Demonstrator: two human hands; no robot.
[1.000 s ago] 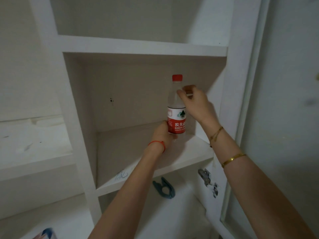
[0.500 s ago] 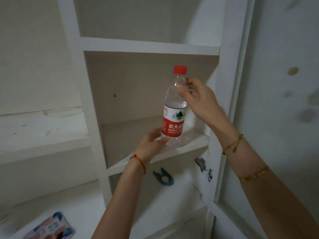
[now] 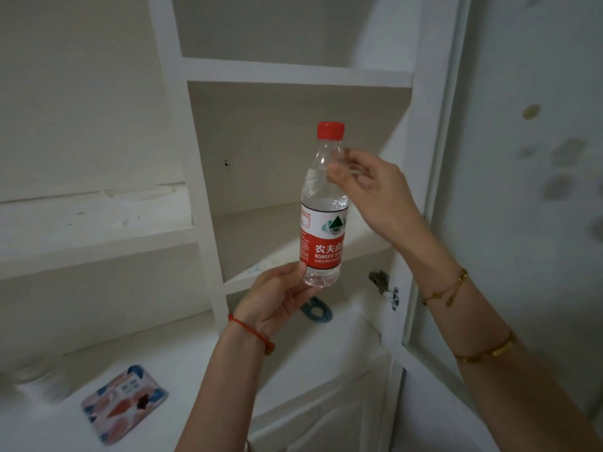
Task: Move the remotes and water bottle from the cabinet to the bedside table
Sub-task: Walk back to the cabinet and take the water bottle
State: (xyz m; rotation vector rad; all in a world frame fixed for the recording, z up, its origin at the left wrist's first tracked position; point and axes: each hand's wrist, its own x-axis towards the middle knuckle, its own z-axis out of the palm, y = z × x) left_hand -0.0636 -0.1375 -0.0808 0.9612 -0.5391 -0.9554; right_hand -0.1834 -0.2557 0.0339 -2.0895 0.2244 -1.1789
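A clear water bottle (image 3: 323, 220) with a red cap and a red-and-white label is upright in the air, in front of the white cabinet's open shelf (image 3: 287, 252). My right hand (image 3: 372, 190) pinches its upper part just below the neck. My left hand (image 3: 280, 298) holds the bottom of the bottle with thumb and fingers. No remotes are visible.
The open cabinet door (image 3: 434, 223) stands at the right with a metal hinge (image 3: 380, 282). A blue clip-like object (image 3: 316, 313) lies on the lower surface under the shelf. A colourful patterned packet (image 3: 124, 402) lies on the white counter at the lower left.
The bottle has come off the shelf and toward me, held by both hands. The camera has shifted, bringing the counter and packet more into view.
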